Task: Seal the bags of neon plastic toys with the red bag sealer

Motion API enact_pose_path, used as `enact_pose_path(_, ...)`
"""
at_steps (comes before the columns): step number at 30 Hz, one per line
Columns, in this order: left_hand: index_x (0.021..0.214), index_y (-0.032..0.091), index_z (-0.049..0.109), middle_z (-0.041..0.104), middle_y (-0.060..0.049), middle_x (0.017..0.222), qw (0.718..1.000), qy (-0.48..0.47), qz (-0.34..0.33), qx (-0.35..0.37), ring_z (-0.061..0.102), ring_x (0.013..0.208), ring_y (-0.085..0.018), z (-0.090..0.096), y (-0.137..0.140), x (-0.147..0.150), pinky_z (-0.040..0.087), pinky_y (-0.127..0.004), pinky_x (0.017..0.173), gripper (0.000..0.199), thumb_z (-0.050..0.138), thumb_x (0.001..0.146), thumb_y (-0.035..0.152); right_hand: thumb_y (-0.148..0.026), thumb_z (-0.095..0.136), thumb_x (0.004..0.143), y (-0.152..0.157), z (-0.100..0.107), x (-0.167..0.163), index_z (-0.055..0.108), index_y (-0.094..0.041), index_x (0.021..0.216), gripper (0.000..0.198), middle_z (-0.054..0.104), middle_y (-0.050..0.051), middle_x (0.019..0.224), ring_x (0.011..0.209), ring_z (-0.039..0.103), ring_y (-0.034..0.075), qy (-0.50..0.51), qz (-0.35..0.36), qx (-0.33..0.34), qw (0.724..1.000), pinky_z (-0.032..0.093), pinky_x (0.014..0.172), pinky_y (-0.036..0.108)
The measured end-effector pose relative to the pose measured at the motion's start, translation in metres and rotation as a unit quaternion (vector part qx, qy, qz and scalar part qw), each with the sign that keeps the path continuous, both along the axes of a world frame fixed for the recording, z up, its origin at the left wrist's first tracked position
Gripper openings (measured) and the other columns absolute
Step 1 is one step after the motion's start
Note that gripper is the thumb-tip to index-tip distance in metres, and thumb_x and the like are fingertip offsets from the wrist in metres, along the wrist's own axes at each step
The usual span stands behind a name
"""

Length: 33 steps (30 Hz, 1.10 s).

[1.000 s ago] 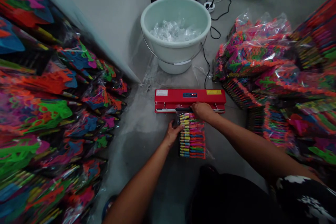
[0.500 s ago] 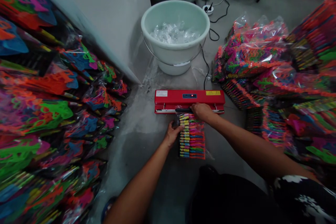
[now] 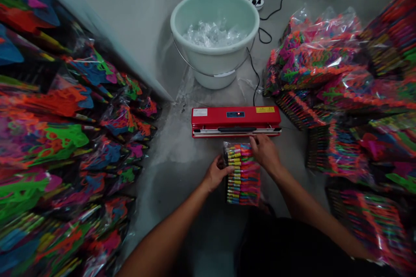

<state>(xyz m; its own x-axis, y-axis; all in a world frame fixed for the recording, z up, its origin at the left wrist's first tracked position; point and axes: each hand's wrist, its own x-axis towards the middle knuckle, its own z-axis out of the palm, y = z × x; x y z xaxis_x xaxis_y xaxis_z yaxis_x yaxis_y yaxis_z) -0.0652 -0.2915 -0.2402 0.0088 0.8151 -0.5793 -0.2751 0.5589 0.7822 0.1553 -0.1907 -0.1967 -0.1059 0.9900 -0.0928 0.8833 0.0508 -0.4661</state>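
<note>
A clear plastic bag of colourful pens [image 3: 242,177] is held just in front of a red heat sealer [image 3: 214,115]. My left hand [image 3: 217,175] grips the bag's left side, thumb on top and fingers underneath. At its upper right corner, the fingers of my right hand [image 3: 264,150] are closed on the bag's edge. The sealer's black handle [image 3: 237,130] has no hand on it, and a small red light glows on its panel. A narrow gap separates the bag's top edge from the sealer.
Behind the sealer stands a pale green bucket [image 3: 214,67] with crumpled clear plastic inside. Bagged colourful items [image 3: 107,156] crowd the left side, and more filled bags [image 3: 325,60] are piled on the right. A black cable [image 3: 253,73] runs back to a power strip [image 3: 256,2].
My right hand has left the sealer's handle and moved to the bag's upper right corner. The bag has come away from the sealer, towards me, with my left hand still on it.
</note>
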Motion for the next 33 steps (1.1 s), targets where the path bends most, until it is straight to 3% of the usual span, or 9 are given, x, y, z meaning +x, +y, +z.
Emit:
enact_pose_path(5, 0.148, 0.021, 0.055, 0.067, -0.016, 0.143, 0.997, 0.022, -0.075, 0.029, 0.066, 0.131, -0.032, 0.026, -0.033, -0.016, 0.048, -0.05, 0.119, 0.099, 0.1, 0.06, 0.03, -0.054, 0.054, 0.098, -0.024, -0.019, 0.031, 0.067, -0.017, 0.1, 0.04, 0.075, 0.011, 0.094, 0.084, 0.068, 0.025, 0.143, -0.156, -0.108, 0.971, 0.05, 0.078, 0.034)
enact_pose_path(7, 0.151, 0.023, 0.053, 0.065, -0.014, 0.145, 0.992, 0.078, -0.088, 0.039, 0.062, 0.135, -0.033, 0.042, -0.043, -0.032, 0.043, -0.05, 0.124, 0.106, 0.1, 0.056, 0.024, -0.054, 0.054, 0.096, -0.02, -0.021, 0.037, 0.068, -0.016, 0.101, 0.04, 0.075, 0.012, 0.096, 0.086, 0.069, 0.026, 0.158, -0.144, -0.111, 0.971, 0.051, 0.081, 0.036)
enact_pose_path(12, 0.143, 0.03, 0.06, 0.069, -0.009, 0.14, 0.977, 0.188, -0.077, 0.065, 0.063, 0.134, -0.034, 0.097, -0.053, -0.093, 0.038, -0.049, 0.128, 0.106, 0.1, 0.047, 0.018, -0.045, 0.056, 0.098, 0.005, -0.015, 0.034, 0.071, -0.017, 0.109, 0.033, 0.074, 0.014, 0.111, 0.107, 0.066, 0.028, 0.117, -0.004, 0.037, 0.992, 0.048, 0.099, 0.039)
enact_pose_path(16, 0.126, 0.028, 0.063, 0.071, -0.008, 0.131, 0.924, 0.37, -0.009, 0.1, 0.065, 0.129, -0.036, 0.124, -0.052, -0.149, 0.042, -0.056, 0.124, 0.085, 0.099, 0.049, 0.032, -0.043, 0.057, 0.099, 0.008, -0.023, 0.017, 0.073, -0.015, 0.11, 0.034, 0.075, 0.015, 0.112, 0.106, 0.068, 0.028, 0.093, -0.053, 0.011, 0.994, 0.049, 0.097, 0.039)
enact_pose_path(21, 0.126, 0.02, 0.054, 0.069, -0.015, 0.127, 0.831, 0.534, 0.012, 0.157, 0.067, 0.122, -0.036, 0.124, -0.047, -0.204, 0.049, -0.059, 0.114, 0.074, 0.087, 0.067, 0.051, -0.051, 0.062, 0.096, 0.009, -0.049, -0.012, 0.075, -0.016, 0.115, 0.042, 0.077, 0.016, 0.115, 0.104, 0.07, 0.03, 0.093, -0.196, -0.029, 0.976, 0.05, 0.092, 0.039)
enact_pose_path(24, 0.127, 0.018, 0.05, 0.067, -0.017, 0.13, 0.786, 0.597, 0.034, 0.157, 0.066, 0.124, -0.037, 0.123, -0.04, -0.225, 0.049, -0.058, 0.114, 0.081, 0.087, 0.065, 0.054, -0.045, 0.056, 0.099, 0.016, -0.056, -0.019, 0.077, -0.017, 0.111, 0.037, 0.078, 0.016, 0.112, 0.1, 0.07, 0.03, 0.077, -0.218, -0.027, 0.973, 0.049, 0.09, 0.039)
enact_pose_path(26, 0.127, 0.019, 0.047, 0.066, -0.017, 0.131, 0.771, 0.617, 0.064, 0.144, 0.066, 0.124, -0.037, 0.122, -0.032, -0.234, 0.05, -0.058, 0.113, 0.086, 0.088, 0.061, 0.055, -0.037, 0.05, 0.1, 0.015, -0.056, -0.016, 0.076, -0.015, 0.109, 0.035, 0.077, 0.017, 0.113, 0.101, 0.069, 0.029, 0.075, -0.188, 0.016, 0.979, 0.049, 0.091, 0.039)
enact_pose_path(29, 0.128, 0.019, 0.044, 0.067, -0.017, 0.13, 0.773, 0.612, 0.108, 0.123, 0.067, 0.121, -0.036, 0.12, -0.018, -0.24, 0.052, -0.056, 0.109, 0.089, 0.089, 0.059, 0.054, -0.034, 0.047, 0.099, -0.002, -0.047, -0.009, 0.074, -0.014, 0.097, 0.034, 0.076, 0.016, 0.102, 0.096, 0.068, 0.026, 0.123, -0.077, 0.078, 0.986, 0.049, 0.089, 0.036)
enact_pose_path(33, 0.126, 0.02, 0.045, 0.069, -0.015, 0.127, 0.775, 0.596, 0.159, 0.137, 0.069, 0.118, -0.032, 0.111, -0.002, -0.237, 0.054, -0.052, 0.108, 0.085, 0.091, 0.06, 0.048, -0.042, 0.054, 0.1, -0.029, -0.004, -0.003, 0.067, -0.02, 0.081, 0.032, 0.068, 0.005, 0.079, 0.076, 0.063, 0.019, 0.218, 0.022, 0.082, 0.972, 0.046, 0.075, 0.031)
